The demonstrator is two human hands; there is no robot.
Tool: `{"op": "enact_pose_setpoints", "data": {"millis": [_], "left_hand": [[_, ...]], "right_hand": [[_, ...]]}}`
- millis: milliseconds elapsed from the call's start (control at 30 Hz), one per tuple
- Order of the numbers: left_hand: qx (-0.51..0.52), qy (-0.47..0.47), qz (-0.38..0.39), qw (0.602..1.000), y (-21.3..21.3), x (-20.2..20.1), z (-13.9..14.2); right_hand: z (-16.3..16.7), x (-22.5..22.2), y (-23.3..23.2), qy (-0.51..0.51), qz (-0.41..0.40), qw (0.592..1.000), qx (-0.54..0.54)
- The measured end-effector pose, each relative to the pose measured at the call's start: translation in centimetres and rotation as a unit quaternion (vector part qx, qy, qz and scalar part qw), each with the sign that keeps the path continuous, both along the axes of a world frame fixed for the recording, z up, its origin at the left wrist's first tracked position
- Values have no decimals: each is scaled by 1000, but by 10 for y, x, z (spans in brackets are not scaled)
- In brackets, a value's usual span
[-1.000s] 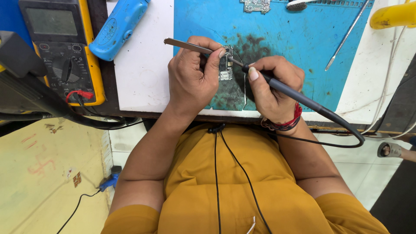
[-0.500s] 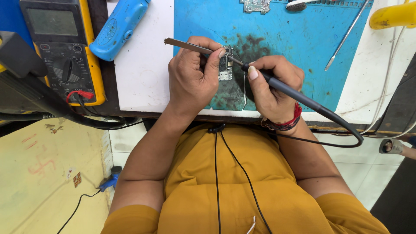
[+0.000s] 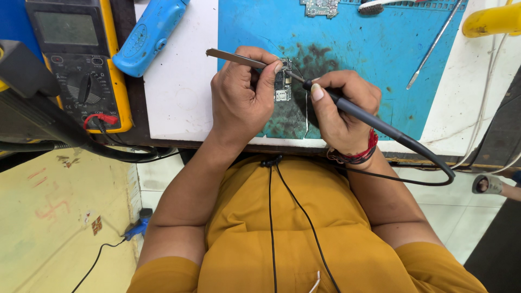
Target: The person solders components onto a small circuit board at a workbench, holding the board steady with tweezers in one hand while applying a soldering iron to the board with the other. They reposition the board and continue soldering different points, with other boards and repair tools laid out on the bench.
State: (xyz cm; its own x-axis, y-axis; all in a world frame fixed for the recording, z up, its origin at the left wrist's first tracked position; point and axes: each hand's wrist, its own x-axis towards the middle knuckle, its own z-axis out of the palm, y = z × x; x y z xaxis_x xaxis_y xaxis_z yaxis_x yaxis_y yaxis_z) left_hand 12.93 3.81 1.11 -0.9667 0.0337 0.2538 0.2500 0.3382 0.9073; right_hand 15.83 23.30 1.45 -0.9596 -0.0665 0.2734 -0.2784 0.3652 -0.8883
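Seen from above, a person in a mustard-yellow shirt leans over a work surface [image 3: 179, 92], both hands meeting over a small circuit board [image 3: 282, 87]. The board lies on a blue repair mat [image 3: 369, 59], close to the mat's near edge, on a dark, scorched-looking patch.

The left hand [image 3: 241, 95] holds metal tweezers [image 3: 239, 57]. Its fingers [image 3: 271, 73] are pressed together, pinching the tweezers near their tips, which point down at the board, probably to steady a tiny part.

The right hand [image 3: 342, 108] grips a dark soldering iron [image 3: 369, 116] like a pen, its fingers wrapped and pinching the barrel low down for fine control. The iron's tip touches or nearly touches the board just beside the tweezer tips. Its cable loops away past the near edge of the surface to the right. A red thread bracelet [image 3: 361, 154] circles the right wrist.

At the far left edge of the surface rests a yellow-cased multimeter [image 3: 81, 59] with a red plug in it, and beside it a blue handheld tool [image 3: 149, 35]. Near the mat's far edge lie a second small circuit board [image 3: 320, 7], a brush [image 3: 374, 6] and a thin metal pry tool [image 3: 434, 49], all well apart from the hands. A yellow handle [image 3: 491, 20] sits at the far right corner.
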Motion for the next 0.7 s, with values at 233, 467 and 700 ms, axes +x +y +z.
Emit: {"op": "enact_pose_setpoints", "data": {"millis": [233,467,700], "left_hand": [[2,2,0,1000,0,0,0],[3,4,-1,1000,0,0,1],[4,-6,1,1000,0,0,1]], "right_hand": [[0,0,2,-3,-1,1000,13],[0,-1,1,5,4,1000,10],[-1,-2,1,12,3,1000,9]]}}
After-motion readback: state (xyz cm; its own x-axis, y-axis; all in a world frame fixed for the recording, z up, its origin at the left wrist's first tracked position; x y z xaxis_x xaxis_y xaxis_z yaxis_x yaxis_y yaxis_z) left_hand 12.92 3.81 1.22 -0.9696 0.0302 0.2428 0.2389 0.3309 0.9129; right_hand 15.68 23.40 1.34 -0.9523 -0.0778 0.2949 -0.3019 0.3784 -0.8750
